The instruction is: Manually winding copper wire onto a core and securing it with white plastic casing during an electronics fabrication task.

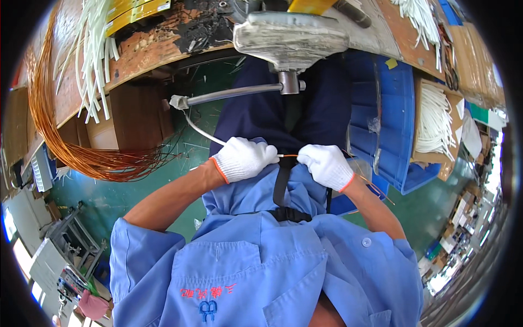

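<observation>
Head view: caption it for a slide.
White-gloved left hand grips a flexible white tube; white-gloved right hand pinches a thin orange wire.

Between your left hand and right hand, at the centre of the frame, you have a small gap, but a thin orange wire bridges it. Above your left hand, the metal rod bars the upper centre, and white tubing slants from its wrapped end down to your glove. To the right, the blue crate blocks sideways passage, while at left you have room over the green floor below the hanging copper wire bundle.
</observation>
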A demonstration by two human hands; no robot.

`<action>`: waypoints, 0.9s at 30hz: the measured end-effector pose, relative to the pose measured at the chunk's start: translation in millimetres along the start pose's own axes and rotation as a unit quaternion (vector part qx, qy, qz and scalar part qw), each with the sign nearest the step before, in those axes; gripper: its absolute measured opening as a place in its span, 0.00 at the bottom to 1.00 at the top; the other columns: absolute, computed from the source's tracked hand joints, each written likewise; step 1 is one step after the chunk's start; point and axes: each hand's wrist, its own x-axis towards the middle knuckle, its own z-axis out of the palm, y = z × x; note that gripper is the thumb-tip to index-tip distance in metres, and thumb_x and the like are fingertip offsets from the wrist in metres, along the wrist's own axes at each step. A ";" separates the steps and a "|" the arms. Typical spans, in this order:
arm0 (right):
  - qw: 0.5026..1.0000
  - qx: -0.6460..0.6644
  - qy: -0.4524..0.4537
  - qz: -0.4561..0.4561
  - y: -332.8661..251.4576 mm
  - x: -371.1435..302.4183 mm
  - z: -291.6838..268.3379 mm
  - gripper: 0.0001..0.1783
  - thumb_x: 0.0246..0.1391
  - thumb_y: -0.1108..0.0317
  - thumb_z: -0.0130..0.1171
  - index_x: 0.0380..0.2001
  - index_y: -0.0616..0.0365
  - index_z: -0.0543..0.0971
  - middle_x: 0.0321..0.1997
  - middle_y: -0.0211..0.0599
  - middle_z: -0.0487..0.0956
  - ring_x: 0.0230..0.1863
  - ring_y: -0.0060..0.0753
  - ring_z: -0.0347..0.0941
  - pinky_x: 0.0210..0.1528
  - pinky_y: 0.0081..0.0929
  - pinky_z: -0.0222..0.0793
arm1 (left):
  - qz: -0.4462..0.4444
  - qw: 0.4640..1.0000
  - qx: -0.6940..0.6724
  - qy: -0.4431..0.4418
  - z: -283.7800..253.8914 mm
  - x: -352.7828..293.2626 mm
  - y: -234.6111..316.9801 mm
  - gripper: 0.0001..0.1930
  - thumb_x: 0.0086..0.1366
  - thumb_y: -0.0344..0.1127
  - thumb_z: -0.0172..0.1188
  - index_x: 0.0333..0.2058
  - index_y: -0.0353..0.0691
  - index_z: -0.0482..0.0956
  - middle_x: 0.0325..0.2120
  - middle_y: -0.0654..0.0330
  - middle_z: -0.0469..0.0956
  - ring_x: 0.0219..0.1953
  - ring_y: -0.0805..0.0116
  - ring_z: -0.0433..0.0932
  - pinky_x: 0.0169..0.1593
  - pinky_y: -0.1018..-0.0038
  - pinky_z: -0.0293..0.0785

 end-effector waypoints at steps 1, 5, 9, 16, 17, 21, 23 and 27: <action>1.000 0.014 -0.003 0.018 -2.7 1.9 5.0 0.06 0.68 0.70 0.62 0.36 0.57 0.85 0.37 0.41 0.87 0.36 0.49 0.86 0.38 0.44 0.83 | 0.001 1.000 0.002 -0.002 -0.1 -1.1 -0.5 0.18 0.74 0.49 0.66 0.32 0.42 0.76 0.20 0.57 0.75 0.22 0.54 0.83 0.22 0.58 0.77; 0.999 0.016 -0.035 0.022 -13.9 15.6 20.1 0.04 0.67 0.71 0.63 0.38 0.55 0.85 0.36 0.41 0.85 0.36 0.52 0.85 0.38 0.45 0.82 | 0.005 0.999 0.009 -0.031 1.5 -1.2 -0.5 0.17 0.75 0.48 0.64 0.33 0.42 0.76 0.22 0.57 0.76 0.21 0.55 0.83 0.22 0.58 0.76; 1.000 -0.014 0.001 -0.027 -11.7 18.0 24.9 0.04 0.63 0.69 0.63 0.38 0.50 0.86 0.34 0.36 0.84 0.34 0.46 0.85 0.36 0.43 0.81 | -0.005 1.000 -0.028 -0.001 6.4 1.8 0.1 0.17 0.76 0.48 0.63 0.32 0.44 0.77 0.20 0.55 0.76 0.19 0.54 0.82 0.21 0.56 0.74; 0.993 0.043 -0.019 0.110 -16.1 -3.1 -9.4 0.05 0.69 0.69 0.63 0.38 0.56 0.84 0.32 0.44 0.85 0.33 0.56 0.84 0.37 0.48 0.79 | 0.002 0.999 0.005 0.051 15.4 9.0 3.2 0.21 0.76 0.50 0.64 0.29 0.42 0.72 0.17 0.57 0.73 0.15 0.55 0.78 0.17 0.59 0.71; 0.994 0.046 -0.018 0.097 -16.6 0.2 -8.9 0.05 0.68 0.68 0.64 0.37 0.56 0.84 0.32 0.45 0.84 0.33 0.56 0.84 0.36 0.48 0.79 | 0.003 0.999 0.008 0.049 14.6 8.1 2.9 0.20 0.75 0.49 0.64 0.29 0.42 0.72 0.17 0.57 0.73 0.15 0.55 0.78 0.16 0.59 0.71; 0.997 0.041 -0.017 0.058 -20.9 19.6 3.8 0.04 0.67 0.69 0.65 0.37 0.57 0.83 0.30 0.47 0.84 0.33 0.59 0.83 0.35 0.50 0.78 | 0.013 0.999 0.022 0.047 17.9 7.5 1.2 0.17 0.73 0.45 0.64 0.30 0.41 0.73 0.18 0.57 0.74 0.15 0.56 0.78 0.16 0.58 0.71; 0.999 0.014 -0.026 0.023 -25.3 31.4 12.9 0.04 0.67 0.70 0.64 0.37 0.57 0.82 0.30 0.48 0.83 0.33 0.60 0.83 0.35 0.51 0.78 | 0.005 0.999 0.027 0.039 22.8 7.2 -0.4 0.15 0.72 0.44 0.64 0.31 0.41 0.74 0.19 0.57 0.74 0.16 0.56 0.79 0.17 0.58 0.72; 0.998 -0.002 -0.040 0.056 -23.9 36.7 15.6 0.03 0.66 0.71 0.64 0.37 0.57 0.84 0.32 0.45 0.84 0.34 0.56 0.84 0.36 0.50 0.79 | 0.012 0.999 0.029 0.026 22.0 4.3 -6.3 0.14 0.72 0.44 0.65 0.34 0.41 0.74 0.21 0.56 0.77 0.19 0.56 0.82 0.19 0.58 0.75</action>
